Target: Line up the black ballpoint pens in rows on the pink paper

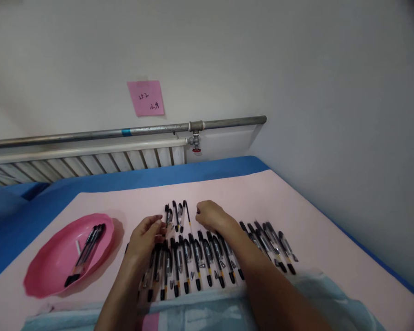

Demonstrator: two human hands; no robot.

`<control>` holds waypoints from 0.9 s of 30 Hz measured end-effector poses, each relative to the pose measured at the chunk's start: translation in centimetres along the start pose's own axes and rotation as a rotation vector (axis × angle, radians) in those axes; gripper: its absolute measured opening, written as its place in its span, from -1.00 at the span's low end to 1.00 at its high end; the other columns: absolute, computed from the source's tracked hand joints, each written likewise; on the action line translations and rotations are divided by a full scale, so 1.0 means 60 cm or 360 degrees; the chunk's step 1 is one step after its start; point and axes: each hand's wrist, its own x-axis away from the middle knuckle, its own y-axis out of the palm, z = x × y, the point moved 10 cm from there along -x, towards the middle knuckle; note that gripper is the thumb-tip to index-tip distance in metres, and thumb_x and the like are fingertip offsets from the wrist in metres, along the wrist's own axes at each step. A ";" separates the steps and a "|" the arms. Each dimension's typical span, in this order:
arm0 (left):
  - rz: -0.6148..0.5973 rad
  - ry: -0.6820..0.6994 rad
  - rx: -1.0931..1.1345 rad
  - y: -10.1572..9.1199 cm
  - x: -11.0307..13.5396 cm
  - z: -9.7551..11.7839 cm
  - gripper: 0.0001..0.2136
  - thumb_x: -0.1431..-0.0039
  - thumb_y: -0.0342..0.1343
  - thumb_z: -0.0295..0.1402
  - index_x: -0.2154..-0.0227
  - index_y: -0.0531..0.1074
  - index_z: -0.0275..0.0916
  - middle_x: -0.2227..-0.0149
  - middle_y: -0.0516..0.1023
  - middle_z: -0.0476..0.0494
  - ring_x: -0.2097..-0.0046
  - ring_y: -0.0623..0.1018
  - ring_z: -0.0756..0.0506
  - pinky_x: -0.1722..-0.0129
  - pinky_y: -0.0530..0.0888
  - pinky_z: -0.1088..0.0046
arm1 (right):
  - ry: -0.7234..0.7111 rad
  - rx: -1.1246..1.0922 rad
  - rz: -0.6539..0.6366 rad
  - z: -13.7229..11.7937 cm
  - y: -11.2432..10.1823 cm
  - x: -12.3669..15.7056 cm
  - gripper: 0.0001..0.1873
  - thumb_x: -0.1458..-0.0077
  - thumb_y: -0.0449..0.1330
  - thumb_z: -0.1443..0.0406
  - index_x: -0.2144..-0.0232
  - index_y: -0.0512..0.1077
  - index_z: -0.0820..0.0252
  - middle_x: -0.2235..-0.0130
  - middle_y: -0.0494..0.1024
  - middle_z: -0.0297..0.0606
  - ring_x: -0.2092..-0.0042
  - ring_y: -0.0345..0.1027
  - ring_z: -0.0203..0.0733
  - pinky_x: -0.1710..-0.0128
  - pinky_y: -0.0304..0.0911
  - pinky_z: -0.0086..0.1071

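Observation:
My left hand [147, 233] is over the left end of the pen rows, its fingers bent and apart, the fingertips beside a black-capped pen [166, 215] in the short upper row. Whether they touch it is unclear. To the right, my right hand [211, 215] is closed, with a small dark bit showing at its fingertips that I cannot make out. Between the hands lie more pen parts: a clear barrel [175, 216], a loose cap [180, 211] and a thin refill [187, 214]. Below them runs a long row of clear pens [196, 259] with black ends, caps and small silvery tips.
A pink scalloped bowl [48, 257] at left holds several pens [86, 253] and a small white stick [78, 247]. More pens [269, 239] lie right of my right forearm. Pale pink sheet [241, 188] covers the blue surface [193, 170]; radiator [89, 161] and pipe [152, 129] stand behind.

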 end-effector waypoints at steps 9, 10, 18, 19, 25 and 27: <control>0.0004 -0.0020 0.0008 -0.003 -0.002 -0.002 -0.69 0.22 0.22 -0.26 0.37 0.45 -0.32 0.43 0.52 -0.14 0.43 0.49 -0.05 0.47 0.40 0.45 | -0.0064 -0.0069 0.0127 -0.002 -0.023 -0.001 -0.77 0.15 0.13 0.38 0.34 0.47 0.24 0.28 0.52 -0.09 0.24 0.37 -0.09 0.32 0.17 -0.37; 0.0007 -0.0024 0.0006 -0.003 -0.002 -0.002 -0.69 0.23 0.22 -0.26 0.37 0.45 -0.32 0.44 0.52 -0.14 0.43 0.49 -0.05 0.47 0.40 0.45 | -0.0074 -0.0092 0.0181 -0.001 -0.027 -0.004 -0.73 0.08 0.09 0.36 0.26 0.44 0.24 0.22 0.51 -0.09 0.19 0.36 -0.10 0.28 0.17 -0.37; -0.0027 0.0003 -0.0017 -0.002 -0.003 -0.003 -0.70 0.20 0.20 -0.27 0.35 0.45 -0.33 0.42 0.52 -0.16 0.42 0.49 -0.05 0.46 0.41 0.44 | -0.0176 -0.0160 0.0257 -0.002 -0.004 -0.022 -0.58 0.09 0.07 0.42 0.10 0.37 0.26 0.11 0.45 -0.10 0.10 0.30 -0.13 0.17 0.14 -0.40; -0.0026 0.0000 -0.0013 -0.002 -0.003 -0.003 -0.70 0.20 0.20 -0.27 0.36 0.45 -0.34 0.43 0.52 -0.16 0.43 0.49 -0.05 0.47 0.41 0.44 | -0.0194 -0.0162 0.0256 -0.003 -0.002 -0.023 -0.58 0.10 0.08 0.43 0.11 0.38 0.26 0.11 0.45 -0.11 0.10 0.30 -0.14 0.17 0.13 -0.41; -0.0035 -0.0013 0.0002 -0.001 -0.003 -0.004 -0.73 0.19 0.20 -0.28 0.37 0.45 -0.32 0.45 0.52 -0.14 0.44 0.49 -0.04 0.49 0.41 0.47 | -0.0287 -0.0150 0.0224 -0.019 0.005 -0.017 -0.74 0.09 0.06 0.43 0.29 0.42 0.22 0.29 0.48 -0.22 0.25 0.31 -0.22 0.31 0.12 -0.46; -0.0035 -0.0012 0.0004 -0.002 -0.003 -0.003 -0.73 0.18 0.20 -0.29 0.37 0.45 -0.32 0.47 0.51 -0.13 0.45 0.48 -0.04 0.49 0.40 0.47 | -0.0322 -0.0126 0.0227 -0.032 0.007 -0.010 -0.81 0.07 0.07 0.39 0.35 0.42 0.23 0.32 0.46 -0.20 0.29 0.28 -0.22 0.33 0.10 -0.44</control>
